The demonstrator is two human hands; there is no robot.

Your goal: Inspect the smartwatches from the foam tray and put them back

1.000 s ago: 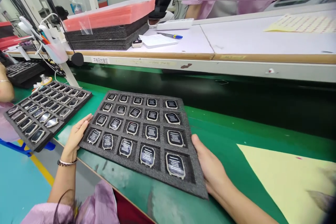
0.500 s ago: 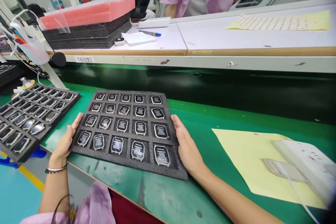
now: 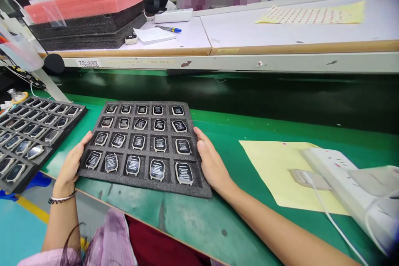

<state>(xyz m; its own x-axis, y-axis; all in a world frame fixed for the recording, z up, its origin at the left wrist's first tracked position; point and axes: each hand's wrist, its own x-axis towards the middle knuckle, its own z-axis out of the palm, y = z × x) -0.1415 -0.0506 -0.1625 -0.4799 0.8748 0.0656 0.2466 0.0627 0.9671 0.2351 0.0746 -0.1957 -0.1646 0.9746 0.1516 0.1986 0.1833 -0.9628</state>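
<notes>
A dark grey foam tray point(image 3: 168, 160) lies on the green bench in front of me, with a watch in each of its square pockets. The watch faces, such as the front right watch point(image 3: 184, 173), are lit with lines of white text too small to read. My left hand point(image 3: 71, 162) grips the tray's left edge, a dark bracelet on its wrist. Against the right edge my right hand point(image 3: 213, 166) is pressed, its thumb near the rim and its other fingers partly hidden. The tray sits between both palms.
Left of it, a second foam tray point(image 3: 46, 149) of watches overhangs the bench edge. On the right are yellow paper point(image 3: 264, 166), a white power strip point(image 3: 336, 174) and cables. The raised shelf point(image 3: 280, 45) carries pink foam point(image 3: 90, 2), a pen point(image 3: 170, 29) and papers. A person stands behind it.
The whole scene has slid left and slightly up as my head turned. Both hands still hold the tray's sides, and it has hardly moved on the bench.
</notes>
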